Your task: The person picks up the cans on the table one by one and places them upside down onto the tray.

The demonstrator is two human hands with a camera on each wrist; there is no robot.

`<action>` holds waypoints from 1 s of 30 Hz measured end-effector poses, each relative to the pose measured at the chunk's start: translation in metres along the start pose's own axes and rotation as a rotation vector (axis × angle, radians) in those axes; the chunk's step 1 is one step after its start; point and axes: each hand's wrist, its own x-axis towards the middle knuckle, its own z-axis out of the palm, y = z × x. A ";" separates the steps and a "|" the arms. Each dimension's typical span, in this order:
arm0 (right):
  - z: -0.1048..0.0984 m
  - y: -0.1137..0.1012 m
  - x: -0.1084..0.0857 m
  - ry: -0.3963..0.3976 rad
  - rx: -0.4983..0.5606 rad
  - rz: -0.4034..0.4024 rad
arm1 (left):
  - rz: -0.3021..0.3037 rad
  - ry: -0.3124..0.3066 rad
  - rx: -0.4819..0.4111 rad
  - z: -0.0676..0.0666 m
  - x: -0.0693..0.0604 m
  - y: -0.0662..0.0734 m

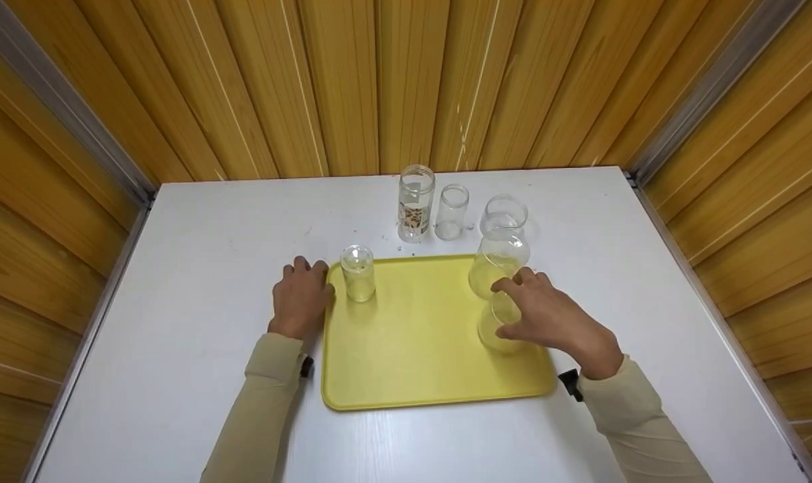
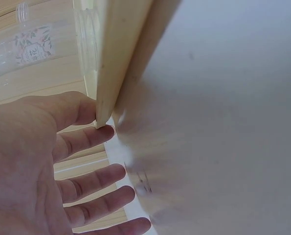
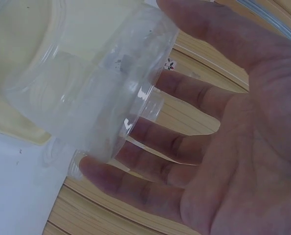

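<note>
On the right side of the yellow tray (image 1: 412, 349), my right hand (image 1: 546, 315) grips a wide clear jar (image 3: 101, 93) near its top, thumb on one side and fingers on the other. A second wide clear jar (image 1: 489, 272) stands just behind it on the tray. My left hand (image 1: 300, 298) is at the tray's far left edge. In the left wrist view, its thumb touches the tray rim (image 2: 121, 49) and its fingers (image 2: 94, 181) stretch out against the table. A narrow clear jar (image 1: 359, 276) stands on the tray near that hand.
Behind the tray on the white table (image 1: 198, 268) stand a tall clear jar with a printed pattern (image 1: 414, 215), a smaller clear jar (image 1: 451, 218) and a wide clear jar (image 1: 506, 211). Wood-grain panels (image 1: 412, 87) enclose the back and sides.
</note>
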 end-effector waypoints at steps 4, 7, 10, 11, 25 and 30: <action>0.000 0.000 0.001 -0.019 -0.002 0.005 | -0.005 -0.005 -0.009 0.000 0.000 0.000; 0.001 0.000 0.001 -0.030 0.000 0.013 | -0.009 -0.010 -0.009 0.000 0.000 0.000; 0.001 0.000 0.000 -0.037 0.001 0.021 | -0.012 -0.018 -0.002 0.000 0.001 0.001; 0.002 0.000 0.000 -0.038 0.001 0.023 | -0.013 -0.021 0.002 0.000 0.001 0.001; 0.002 0.002 0.000 -0.031 0.000 0.017 | -0.012 -0.013 0.019 0.001 0.001 0.000; 0.002 0.002 0.000 -0.035 0.000 0.010 | -0.004 0.001 0.012 0.001 0.000 0.000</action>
